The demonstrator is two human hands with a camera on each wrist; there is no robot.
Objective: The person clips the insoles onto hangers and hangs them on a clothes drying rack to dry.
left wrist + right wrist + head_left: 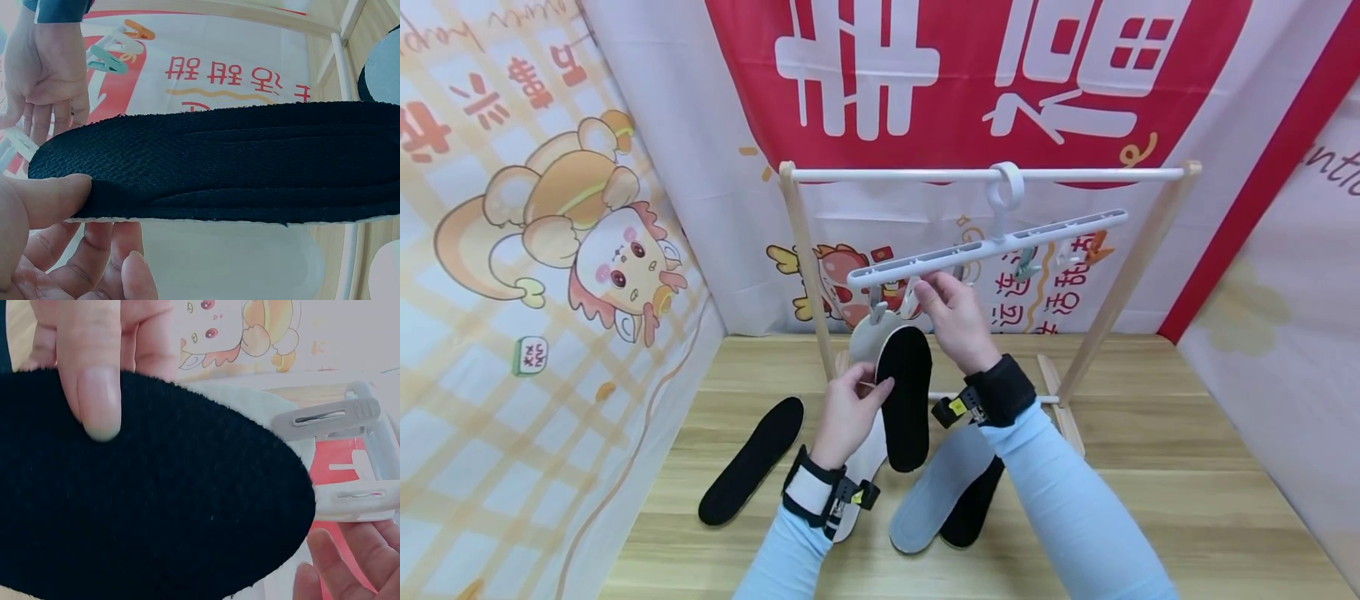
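My left hand (848, 417) pinches a black insole (907, 400) by its edge, thumb on the dark face and fingers behind. The insole's upper end is close to a white clip (359, 500) under the white clip hanger (985, 250). My right hand (957, 321) pinches that clip between thumb and fingers. Beside it, a grey clip (331, 419) grips a pale insole (867, 337), which hangs behind the black one and is partly covered by it. In the left wrist view, the right hand (47, 81) is past the insole's end.
The hanger hangs tilted from the rod (895, 175) of a wooden-legged rack. Green (106, 60) and orange (139, 29) clips are farther along it. On the table lie a black insole (752, 461) at left and a grey insole (942, 487) overlapping another black one (973, 508).
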